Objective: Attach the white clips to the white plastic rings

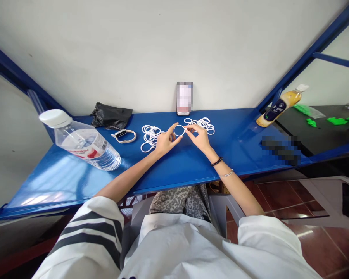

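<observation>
Pinched by the rim between left hand and right hand, just above the middle of the blue counter: one white ring. Fingertip grip closed on it at nine and three o'clock. Likely feather-light, thin, springy and a little slick, so best taken at opposite rim points. Loose rings heaped at eight o'clock, more at one. Too small to tell whether split or closed.

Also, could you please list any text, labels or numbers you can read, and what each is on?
Nothing is readable.
On the water bottle: red label print, too small.
On the juice bottle: white label marks, too small.
On the phone: screen blurred.
On the white ring between left hand and right hand: none.
</observation>
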{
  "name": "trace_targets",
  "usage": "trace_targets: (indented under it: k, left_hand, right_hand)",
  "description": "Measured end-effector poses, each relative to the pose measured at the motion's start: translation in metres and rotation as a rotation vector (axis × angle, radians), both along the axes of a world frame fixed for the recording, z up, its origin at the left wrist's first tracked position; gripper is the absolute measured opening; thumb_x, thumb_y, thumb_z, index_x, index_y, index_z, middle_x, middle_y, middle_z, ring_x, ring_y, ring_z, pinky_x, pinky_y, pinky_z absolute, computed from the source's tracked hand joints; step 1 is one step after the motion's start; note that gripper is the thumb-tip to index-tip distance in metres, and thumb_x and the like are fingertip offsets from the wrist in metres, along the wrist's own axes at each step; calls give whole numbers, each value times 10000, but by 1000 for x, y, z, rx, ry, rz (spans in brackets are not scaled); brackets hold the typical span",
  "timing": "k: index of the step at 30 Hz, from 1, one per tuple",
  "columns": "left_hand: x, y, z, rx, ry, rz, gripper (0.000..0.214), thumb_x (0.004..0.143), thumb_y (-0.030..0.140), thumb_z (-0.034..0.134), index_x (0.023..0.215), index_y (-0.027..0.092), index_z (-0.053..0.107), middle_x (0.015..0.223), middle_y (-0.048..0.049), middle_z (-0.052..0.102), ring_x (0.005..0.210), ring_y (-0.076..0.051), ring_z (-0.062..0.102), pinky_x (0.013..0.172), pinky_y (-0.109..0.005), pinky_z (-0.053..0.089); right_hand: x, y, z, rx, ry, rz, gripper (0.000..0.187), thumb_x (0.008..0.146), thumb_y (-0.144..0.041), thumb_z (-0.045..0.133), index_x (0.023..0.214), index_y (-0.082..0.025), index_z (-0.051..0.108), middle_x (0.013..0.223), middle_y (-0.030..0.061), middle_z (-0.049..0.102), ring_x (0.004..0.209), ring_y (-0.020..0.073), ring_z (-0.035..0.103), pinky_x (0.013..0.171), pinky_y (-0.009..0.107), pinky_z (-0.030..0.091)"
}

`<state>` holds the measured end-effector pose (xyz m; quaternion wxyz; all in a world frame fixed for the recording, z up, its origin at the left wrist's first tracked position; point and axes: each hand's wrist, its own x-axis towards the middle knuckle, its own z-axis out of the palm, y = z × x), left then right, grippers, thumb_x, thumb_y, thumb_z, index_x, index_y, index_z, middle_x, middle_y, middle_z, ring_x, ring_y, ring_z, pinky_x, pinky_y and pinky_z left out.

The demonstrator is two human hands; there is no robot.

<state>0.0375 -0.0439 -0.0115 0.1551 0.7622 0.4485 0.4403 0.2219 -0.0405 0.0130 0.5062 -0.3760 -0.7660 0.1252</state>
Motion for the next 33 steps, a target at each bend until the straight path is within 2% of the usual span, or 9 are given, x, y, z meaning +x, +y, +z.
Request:
trace_targets:
  k: [9,19,23,27,29,33]
  left_hand:
    - [0,1,-1,-39,26,8,555,846,433,614,1319,162,514,622,49,629,472,-86,533,551,-199,428]
    - [0,4,-6,-59,82,-9,490,850,455,615,1244,169,561,622,39,614,480,-99,544,522,-208,412]
    - [0,5,-7,-12,126,-35,481,860,439,620,1245,158,552,816,-28,663,659,-139,608,612,-235,478]
    - [0,5,-6,45,148,-55,539,886,391,599,1357,173,455,1060,-95,636,919,-199,620,713,-276,518]
    - [0,4,-5,52,143,-68,545,895,366,587,1386,193,424,1114,-101,616,984,-207,605,718,-276,525]
    - [0,3,-4,55,126,-118,463,900,342,573,1334,209,484,1165,-101,598,1041,-212,590,690,-261,535]
  right_hand:
    - [0,0,-1,-26,-13,-20,225,923,-378,548,964,-223,707,888,52,724,765,188,648,708,332,532]
    - [-2,0,-2,-22,-5,7,221,922,-394,552,943,-224,691,897,49,722,762,182,648,711,338,549]
    - [-5,-3,-2,-33,-17,48,219,922,-397,549,939,-222,681,896,50,712,758,176,646,724,338,552]
    - [-8,-5,-3,-22,-21,87,195,920,-375,556,933,-221,674,868,44,700,746,172,635,708,334,547]
    - [-9,-5,-3,-16,-15,97,187,918,-365,560,933,-216,673,857,43,695,734,168,629,695,327,543]
    - [-8,-5,-3,-37,-34,86,180,911,-368,571,924,-220,673,849,39,686,730,169,624,697,328,539]
